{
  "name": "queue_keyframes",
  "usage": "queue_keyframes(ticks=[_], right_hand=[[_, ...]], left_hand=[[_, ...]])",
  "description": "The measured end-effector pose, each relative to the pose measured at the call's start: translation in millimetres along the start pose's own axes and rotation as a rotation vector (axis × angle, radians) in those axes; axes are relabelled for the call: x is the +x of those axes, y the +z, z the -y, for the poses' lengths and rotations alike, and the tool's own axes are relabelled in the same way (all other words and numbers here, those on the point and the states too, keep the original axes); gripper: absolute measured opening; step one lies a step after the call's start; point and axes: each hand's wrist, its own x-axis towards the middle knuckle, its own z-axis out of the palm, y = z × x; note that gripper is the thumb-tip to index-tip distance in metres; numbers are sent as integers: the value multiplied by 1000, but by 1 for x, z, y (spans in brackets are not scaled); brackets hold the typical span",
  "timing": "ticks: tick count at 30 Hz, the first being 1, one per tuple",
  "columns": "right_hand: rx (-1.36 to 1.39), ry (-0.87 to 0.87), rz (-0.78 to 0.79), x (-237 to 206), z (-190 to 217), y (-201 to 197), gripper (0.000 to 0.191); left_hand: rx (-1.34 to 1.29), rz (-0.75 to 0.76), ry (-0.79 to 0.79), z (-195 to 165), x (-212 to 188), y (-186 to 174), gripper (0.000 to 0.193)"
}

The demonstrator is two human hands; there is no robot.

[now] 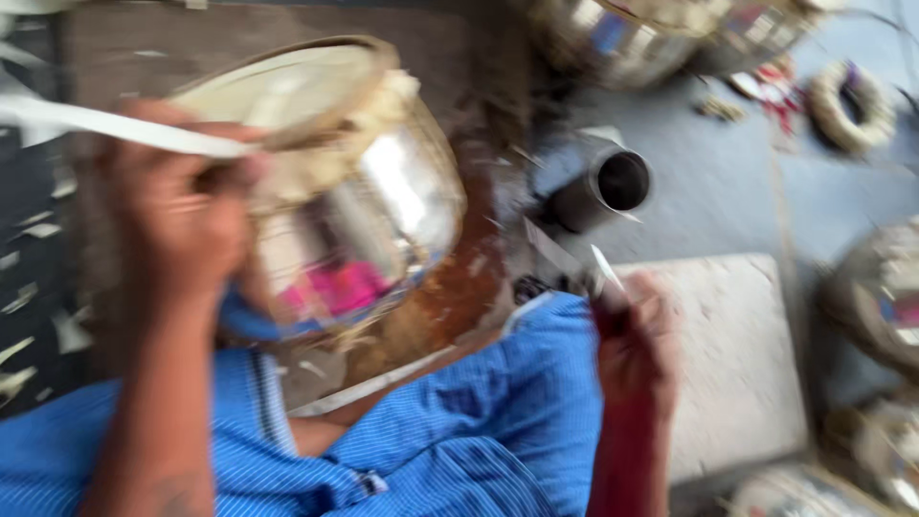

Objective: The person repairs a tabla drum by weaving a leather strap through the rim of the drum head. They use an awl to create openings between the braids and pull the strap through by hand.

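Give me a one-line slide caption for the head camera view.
Left hand pulls a pale strip at a shiny metal drum while the right hand holds a small blade.

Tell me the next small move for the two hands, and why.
Probably bring the right hand with its small blade across to the pale strip. The left hand holds that strip taut at the rim of the shiny metal pot, while the blade sits apart.
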Motion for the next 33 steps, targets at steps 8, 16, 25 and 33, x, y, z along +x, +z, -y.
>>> queue_keyframes(ticks=[8, 16, 25, 33], right_hand=[[-1483, -704, 48, 158, 19, -15, 24], [-1569, -235, 344, 212, 2, -6, 28], [-134, -6, 101, 79, 40, 20, 35], [-688, -358, 366, 2, -24, 186, 32]], left_hand=[[226, 114, 190, 5, 19, -12, 24], [172, 63, 272, 30, 58, -1, 11], [350, 51, 115, 53, 75, -9, 16], [343, -5, 151, 43, 62, -12, 16]])
